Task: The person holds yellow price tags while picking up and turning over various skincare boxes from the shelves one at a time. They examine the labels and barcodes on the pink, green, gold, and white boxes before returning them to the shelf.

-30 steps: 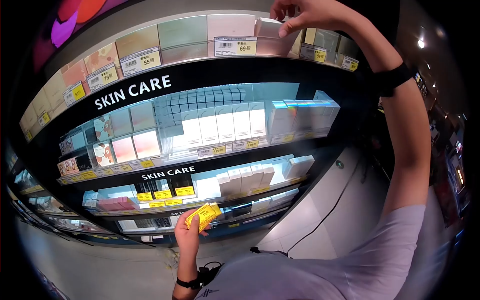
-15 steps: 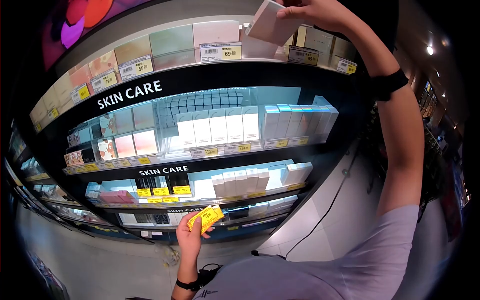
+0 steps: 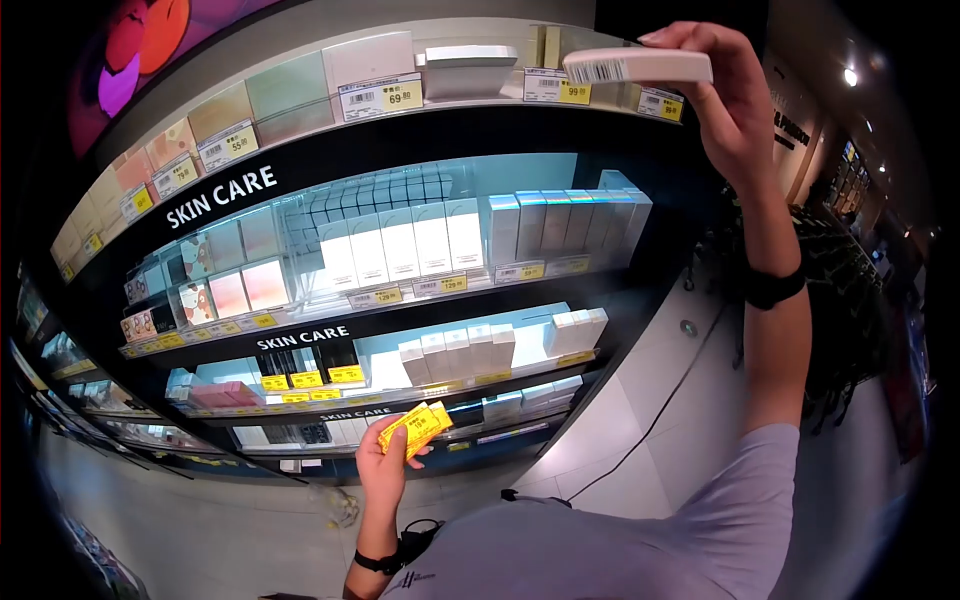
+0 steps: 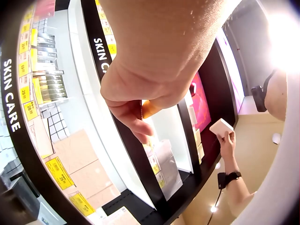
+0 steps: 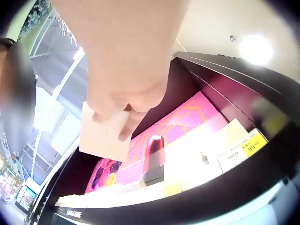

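Observation:
My right hand [image 3: 728, 100] grips a flat pale pink box [image 3: 640, 66] in front of the top shelf's right end, its barcode edge facing me. The right wrist view shows the fingers across the broad face of the box [image 5: 104, 136]. Left of it, on the shelf, a pale box [image 3: 470, 72] lies tilted back behind the clear front edge, beside the 69 price tag [image 3: 382, 97]. Low in front of the bottom shelves, my left hand [image 3: 382, 468] pinches a small fanned stack of yellow price tags [image 3: 415, 430] between thumb and fingers.
Lower shelves hold white boxes [image 3: 400, 245], silvery boxes [image 3: 568, 225] and small pink boxes [image 3: 225, 394]. A black cable [image 3: 650, 440] runs over the tiled floor [image 3: 610, 425] at right. Dark racks [image 3: 835, 300] stand farther right.
My right hand has lifted the pink box off the top shelf and moved it right, turning its barcode edge into view. The left hand still holds the yellow tags, hardly moved.

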Demonstrator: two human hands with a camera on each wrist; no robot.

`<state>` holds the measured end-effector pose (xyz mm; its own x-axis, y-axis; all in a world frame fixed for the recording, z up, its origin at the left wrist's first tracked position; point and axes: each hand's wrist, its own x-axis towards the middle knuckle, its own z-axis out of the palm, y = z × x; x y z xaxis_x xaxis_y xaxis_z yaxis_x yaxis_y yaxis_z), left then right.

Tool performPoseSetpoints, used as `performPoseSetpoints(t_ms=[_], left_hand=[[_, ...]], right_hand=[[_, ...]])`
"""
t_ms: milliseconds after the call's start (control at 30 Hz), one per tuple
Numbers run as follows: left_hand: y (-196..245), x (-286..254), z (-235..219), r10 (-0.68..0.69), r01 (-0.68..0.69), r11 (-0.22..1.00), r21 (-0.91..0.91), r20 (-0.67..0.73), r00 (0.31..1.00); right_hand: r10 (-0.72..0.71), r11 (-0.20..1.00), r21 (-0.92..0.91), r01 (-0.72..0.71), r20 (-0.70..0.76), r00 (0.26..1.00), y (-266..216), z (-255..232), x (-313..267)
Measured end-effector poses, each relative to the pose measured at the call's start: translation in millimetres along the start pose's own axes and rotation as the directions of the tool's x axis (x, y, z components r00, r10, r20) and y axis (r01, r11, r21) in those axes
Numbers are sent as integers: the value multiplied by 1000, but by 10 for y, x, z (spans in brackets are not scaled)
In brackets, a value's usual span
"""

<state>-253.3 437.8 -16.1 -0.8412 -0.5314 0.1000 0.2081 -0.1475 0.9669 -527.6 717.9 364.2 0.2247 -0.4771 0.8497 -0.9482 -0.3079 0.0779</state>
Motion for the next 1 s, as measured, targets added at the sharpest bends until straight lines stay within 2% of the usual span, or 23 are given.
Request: performPoseSetpoints(t_ms=[67,167,200,233,267,333,367,500,567,600,667,800,833,867,933,1000], left_hand=[[-1,3,34,6,-6,1000,11,-6,1000],[-44,-9,78,2,-2,1000,9,12,1000],[-52,-4,102,1,-1,1000,8,19,1000],[-45,-8,122,-1,0,1000,16,29,1000],[-40,-19,151,2,-3,999,39,17,1000],[-32,-32,198,6,-6,998,69,11,1000],[-55,-28,183,-1,0,997,78,18,1000],[-56,-32,207,-21,19,996,87,26,999],[-66,-32,237,-26,24,996,87,22,999],[-77,-39,241,-29,28,996,80,11,1000],[-91,-60,277,-19,20,995,96,-4,1000],[-104,-93,322,-33,33,993,113,4,999],[-98,-93,328,-22,23,993,112,-9,1000],[-98,-98,316,-27,28,992,125,-9,1000],[-125,-90,305,-19,19,994,108,1,1000],[-129,-93,285,-14,14,994,112,0,1000]], right_hand=[[-123,991,-41,125,34,992,-132,51,-321],[-23,944,325,50,-86,996,-302,211,-834],[19,897,440,44,-138,990,-369,268,-976],[19,849,527,46,-116,993,-366,263,-1128],[34,756,652,61,-131,991,-375,304,-1253],[111,790,614,1,-145,983,-440,349,-1464],[96,839,545,-1,-147,984,-431,344,-1523],[164,812,584,-10,-211,964,-467,423,-1679],[334,672,702,-238,-1,942,-530,369,-1730],[409,632,677,-377,122,904,-556,362,-1735],[363,567,619,-544,405,839,-464,353,-1802],[383,405,587,-701,587,713,-523,476,-1745],[421,7,684,-729,659,623,-649,477,-1668],[423,-1,693,-721,654,627,-580,538,-1717],[270,-1,797,-604,582,767,-358,655,-1759],[260,-10,802,-598,579,773,-323,651,-1753]])
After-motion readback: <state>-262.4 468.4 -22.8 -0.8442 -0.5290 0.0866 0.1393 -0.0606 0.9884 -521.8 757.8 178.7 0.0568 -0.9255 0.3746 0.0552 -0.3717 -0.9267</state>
